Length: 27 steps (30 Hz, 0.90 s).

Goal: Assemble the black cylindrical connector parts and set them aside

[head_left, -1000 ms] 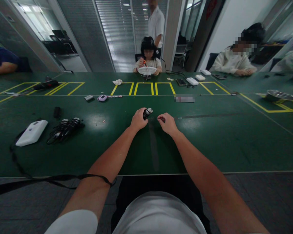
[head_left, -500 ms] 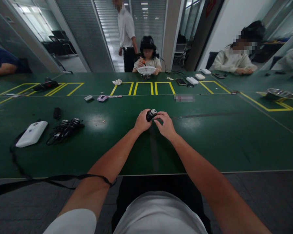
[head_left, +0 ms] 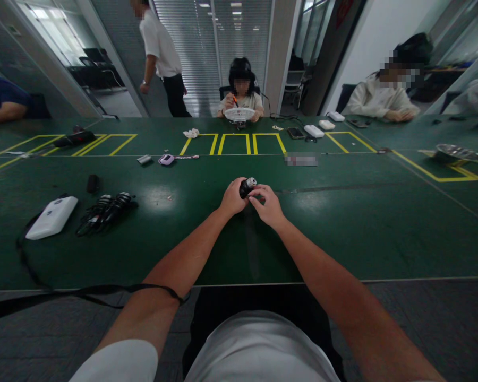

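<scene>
My left hand [head_left: 231, 197] is closed round a small black cylinder with a silver end [head_left: 247, 186], held tilted just above the green table [head_left: 342, 223]. Right beside it, my right hand [head_left: 267, 203] has its fingers pinched together at the cylinder's silver end, touching it. Whether those fingers hold a small part of their own is hidden. Both hands sit at the middle of the table, a forearm's length in front of me.
A white box [head_left: 52, 216] with a black cable and a bundle of black parts [head_left: 105, 208] lie at the left. Small items [head_left: 167, 159] lie further back. People sit across and at the right; one person walks at the back left. A metal dish [head_left: 458, 154] stands far right.
My right hand has moved left from the table and closed onto the cylinder's end. My left hand shifted slightly right. The standing person at the back walked left.
</scene>
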### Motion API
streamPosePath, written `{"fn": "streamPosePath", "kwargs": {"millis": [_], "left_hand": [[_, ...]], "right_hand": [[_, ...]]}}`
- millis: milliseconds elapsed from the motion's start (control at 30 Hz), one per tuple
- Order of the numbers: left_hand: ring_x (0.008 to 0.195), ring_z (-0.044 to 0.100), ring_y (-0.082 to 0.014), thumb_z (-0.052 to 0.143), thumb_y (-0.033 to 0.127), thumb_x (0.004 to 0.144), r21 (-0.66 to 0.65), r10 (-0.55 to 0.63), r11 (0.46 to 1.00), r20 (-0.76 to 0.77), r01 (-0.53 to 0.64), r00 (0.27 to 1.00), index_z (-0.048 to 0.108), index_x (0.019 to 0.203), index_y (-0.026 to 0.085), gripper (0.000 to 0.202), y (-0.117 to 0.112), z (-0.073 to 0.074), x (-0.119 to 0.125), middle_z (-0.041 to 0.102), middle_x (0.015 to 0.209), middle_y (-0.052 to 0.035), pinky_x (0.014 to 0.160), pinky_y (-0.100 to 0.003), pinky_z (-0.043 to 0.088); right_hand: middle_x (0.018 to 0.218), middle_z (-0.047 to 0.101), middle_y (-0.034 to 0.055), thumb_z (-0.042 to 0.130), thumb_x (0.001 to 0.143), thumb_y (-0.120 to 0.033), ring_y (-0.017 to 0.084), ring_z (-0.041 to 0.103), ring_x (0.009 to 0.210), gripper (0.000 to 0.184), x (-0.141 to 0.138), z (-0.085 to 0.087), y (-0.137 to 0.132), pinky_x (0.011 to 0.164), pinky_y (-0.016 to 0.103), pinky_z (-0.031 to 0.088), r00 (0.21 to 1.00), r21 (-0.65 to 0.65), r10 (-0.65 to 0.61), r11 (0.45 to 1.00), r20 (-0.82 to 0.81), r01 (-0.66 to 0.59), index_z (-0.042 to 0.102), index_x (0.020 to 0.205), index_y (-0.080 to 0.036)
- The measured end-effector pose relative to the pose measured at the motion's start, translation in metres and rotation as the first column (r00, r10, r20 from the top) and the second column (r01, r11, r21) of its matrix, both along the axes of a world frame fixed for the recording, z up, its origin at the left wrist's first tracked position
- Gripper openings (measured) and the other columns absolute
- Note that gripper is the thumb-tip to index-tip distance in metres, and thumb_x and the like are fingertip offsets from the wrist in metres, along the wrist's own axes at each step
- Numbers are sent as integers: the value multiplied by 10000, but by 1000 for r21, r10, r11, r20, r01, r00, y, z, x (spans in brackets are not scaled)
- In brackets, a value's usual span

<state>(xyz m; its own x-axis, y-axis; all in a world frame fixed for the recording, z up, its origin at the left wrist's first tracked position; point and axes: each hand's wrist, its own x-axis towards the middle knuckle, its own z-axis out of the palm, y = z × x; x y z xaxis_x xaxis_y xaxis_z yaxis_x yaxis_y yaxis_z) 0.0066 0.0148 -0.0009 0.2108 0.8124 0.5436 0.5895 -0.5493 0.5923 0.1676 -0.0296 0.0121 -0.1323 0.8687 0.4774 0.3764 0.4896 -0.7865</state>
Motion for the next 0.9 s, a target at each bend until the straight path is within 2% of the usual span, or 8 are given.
{"fn": "streamPosePath", "kwargs": {"millis": [333, 600, 800, 900], "left_hand": [[1063, 600, -275, 680, 224, 691, 3, -132, 991, 4, 132, 991, 547, 1188, 173, 516, 2, 1, -4, 626, 1161, -126, 955, -446, 486], [1059, 605, -251, 582, 311, 866, 23, -115, 993, 28, 115, 993, 580, 1169, 161, 339, 3, 3, -5, 638, 1138, -127, 960, -428, 481], [1163, 567, -265, 565, 307, 896, 28, -105, 994, 14, 105, 994, 534, 1296, 190, 418, 2, 4, -4, 609, 1237, -128, 1025, -448, 440], [1148, 563, -261, 545, 310, 911, 19, -99, 995, -11, 99, 995, 514, 1326, 203, 430, 1, 5, -4, 605, 1231, -118, 1017, -450, 443]], "right_hand": [[1073, 611, 81, 633, 806, -256, 220, 590, 1038, 103, 3, -1, 2, 806, 371, 522, 1000, -49, 18, 999, 18, -17, 695, 880, -220], [1058, 635, 77, 600, 825, -296, 198, 609, 951, 140, 3, -1, 4, 808, 363, 513, 998, -52, 39, 998, -49, -41, 673, 902, -204], [1082, 645, 92, 601, 820, -317, 199, 611, 939, 164, 3, -3, 6, 777, 350, 508, 997, -56, 34, 998, -71, -39, 673, 891, -188], [1041, 661, 85, 594, 821, -313, 194, 618, 896, 167, 8, -2, 11, 749, 342, 503, 996, -39, 42, 998, -73, -45, 664, 903, -186]]}}
